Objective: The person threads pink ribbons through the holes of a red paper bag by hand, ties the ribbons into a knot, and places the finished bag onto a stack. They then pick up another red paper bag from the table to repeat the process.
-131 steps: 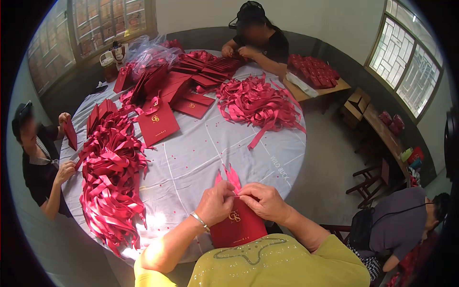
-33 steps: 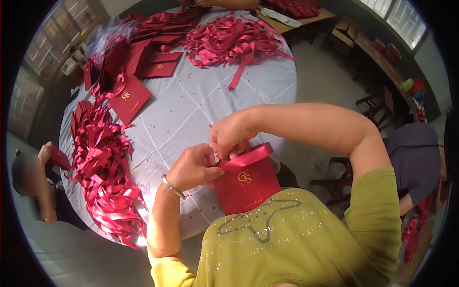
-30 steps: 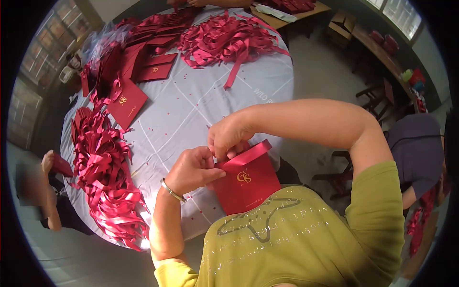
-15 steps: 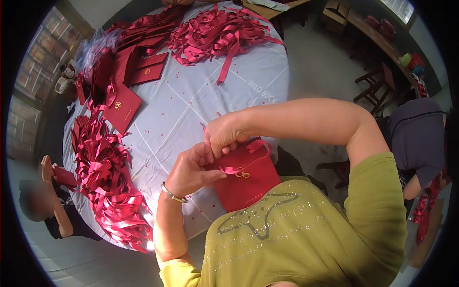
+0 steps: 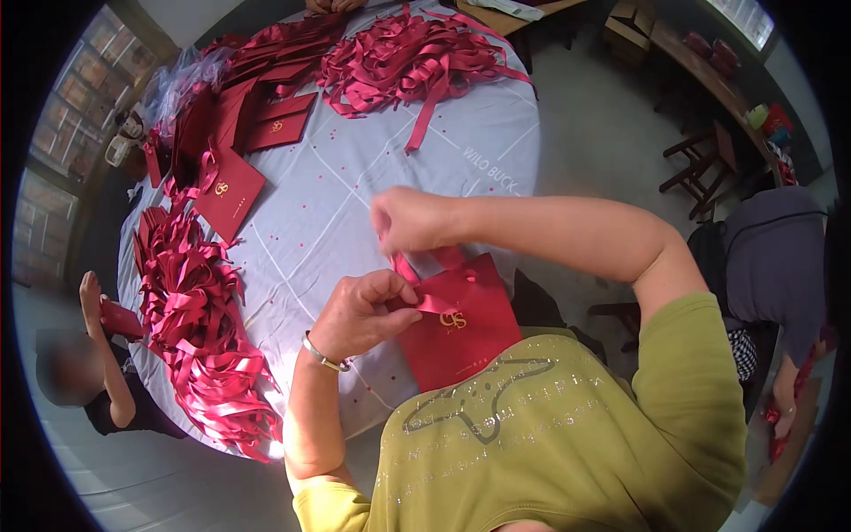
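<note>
Two hands are ours over one red bag (image 5: 461, 341), which lies against our shirt (image 5: 532, 426), near 5 o'clock of the round table (image 5: 328, 222). Our left hand (image 5: 363, 310), wearing a bracelet (image 5: 324, 352), pinches the bag's pink ribbon (image 5: 436, 304) between thumb and forefinger. Our right hand (image 5: 409, 222) bends in above it, knuckles up and blurred; we cannot tell whether its fingers are closed on anything. Around the table we see a ribbon heap (image 5: 213, 346) at 8 o'clock, a flat red bag with a gold emblem (image 5: 232, 197) at 10, stacked red bags (image 5: 270, 66) at 11 and a loose ribbon pile (image 5: 408, 58) at 1. Past the edge, one person (image 5: 115, 390) sits near 8 o'clock, and another person (image 5: 771, 257) bends over near 3.
</note>
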### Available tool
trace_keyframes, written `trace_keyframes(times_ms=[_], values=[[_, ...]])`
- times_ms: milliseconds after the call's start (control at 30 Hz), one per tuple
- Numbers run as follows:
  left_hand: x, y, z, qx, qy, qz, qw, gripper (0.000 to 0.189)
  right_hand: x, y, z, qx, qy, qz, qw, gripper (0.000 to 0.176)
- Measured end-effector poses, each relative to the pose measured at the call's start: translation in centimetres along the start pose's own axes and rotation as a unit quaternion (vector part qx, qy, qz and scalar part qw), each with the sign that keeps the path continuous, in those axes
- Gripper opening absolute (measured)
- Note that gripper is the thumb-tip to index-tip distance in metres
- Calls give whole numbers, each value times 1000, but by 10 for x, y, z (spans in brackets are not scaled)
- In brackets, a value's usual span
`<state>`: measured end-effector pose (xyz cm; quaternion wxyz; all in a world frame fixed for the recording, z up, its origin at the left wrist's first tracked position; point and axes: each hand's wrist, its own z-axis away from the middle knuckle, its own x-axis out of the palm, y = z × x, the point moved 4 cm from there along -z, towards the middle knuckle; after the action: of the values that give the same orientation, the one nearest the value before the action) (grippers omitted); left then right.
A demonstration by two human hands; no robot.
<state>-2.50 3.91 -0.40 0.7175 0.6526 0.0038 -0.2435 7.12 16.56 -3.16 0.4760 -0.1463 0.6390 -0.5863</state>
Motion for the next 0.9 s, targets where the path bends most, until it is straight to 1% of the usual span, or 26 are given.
trace_keyframes(times_ms=[67,100,167,233,300,333,367,400,433,467,500,533,567,633,667,733,767,833,900], values=[[0,-2,0,-50,-25,8,998,15,-18,2,-16,-91,111,83,986,18],[-1,-5,-1,-49,-18,8,999,15,-25,1,-21,-83,150,89,981,22],[3,-12,-2,-37,-29,60,997,17,-23,1,-22,-83,149,85,982,20],[1,-12,-2,-22,-32,41,998,18,-21,-1,-22,-80,158,81,981,18],[0,-14,-2,-50,-33,31,998,22,-21,-3,-21,-84,157,102,979,18],[-1,-13,-2,-49,-33,31,998,22,-22,-4,-19,-86,161,120,976,19],[-4,-14,-3,-60,-17,-22,998,24,-26,-5,-17,-84,161,121,976,19],[-5,-15,-4,-70,-2,-73,995,27,-34,-8,-11,-92,187,106,972,19],[-5,-14,-5,-70,-4,-67,995,27,-42,-9,-5,-98,211,92,968,19],[-5,-15,-6,-93,-12,-66,993,28,-47,-7,3,-109,220,56,968,19],[-4,-16,-6,-115,-20,-66,991,30,-52,-5,13,-104,216,60,969,19],[-4,-17,-6,-119,-13,-28,992,28,-55,-5,25,-104,174,50,978,17],[-3,-15,-5,-121,-14,-23,992,28,-56,-4,37,-102,132,39,985,16],[-4,-13,-5,-106,3,0,994,26,-56,1,60,-105,109,32,988,15],[-3,-19,-6,-109,5,4,994,26,-55,0,74,-86,87,34,992,13],[-3,-24,-6,-1,26,-23,999,23,-53,-1,94,-46,54,55,996,11],[-5,-23,-4,-6,30,-23,999,23,-52,1,99,-59,70,46,995,13],[-6,-20,-5,-84,13,25,996,23,-46,1,105,-79,73,46,993,11],[-7,-13,-5,-98,14,-2,995,21,-43,0,107,-96,80,50,991,10]])
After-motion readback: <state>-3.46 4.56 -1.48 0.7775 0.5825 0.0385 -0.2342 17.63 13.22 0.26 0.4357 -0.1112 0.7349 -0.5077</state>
